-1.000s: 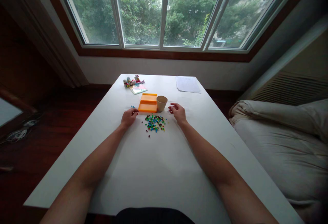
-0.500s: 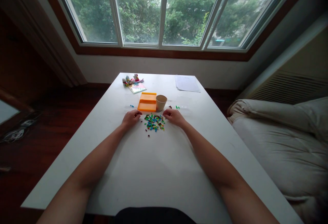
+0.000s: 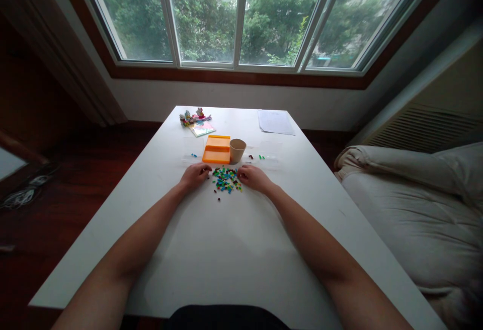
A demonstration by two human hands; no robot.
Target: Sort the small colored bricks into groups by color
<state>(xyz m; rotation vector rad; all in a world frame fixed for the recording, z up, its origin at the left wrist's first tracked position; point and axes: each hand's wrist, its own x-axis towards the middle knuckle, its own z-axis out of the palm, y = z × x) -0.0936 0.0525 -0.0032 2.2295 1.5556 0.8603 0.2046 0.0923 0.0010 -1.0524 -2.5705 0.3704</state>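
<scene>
Bricks (image 3: 225, 181) lie in a loose heap on the white counter (image 3: 226, 249), about midway between its left and right edges and well apart from the near edge. A broad stretch of white surface runs from the heap to the near edge, between the forearms; more lies outside each arm, toward the left and right edges. On the heap's far-edge side stand the orange tray (image 3: 216, 158) and the cup (image 3: 237, 151), side by side. Toys (image 3: 194, 117) sit by the far left corner, paper (image 3: 276, 121) by the far right.

The bricks are tiny, mixed green, blue, yellow and dark brown, thinning to strays toward the near edge.

The left hand (image 3: 195, 176) rests just beside the heap's left side, its grip loosely curled; the right hand (image 3: 253, 177) reaches its right side, fingers bent together. Whether either holds a brick cannot be told.
</scene>
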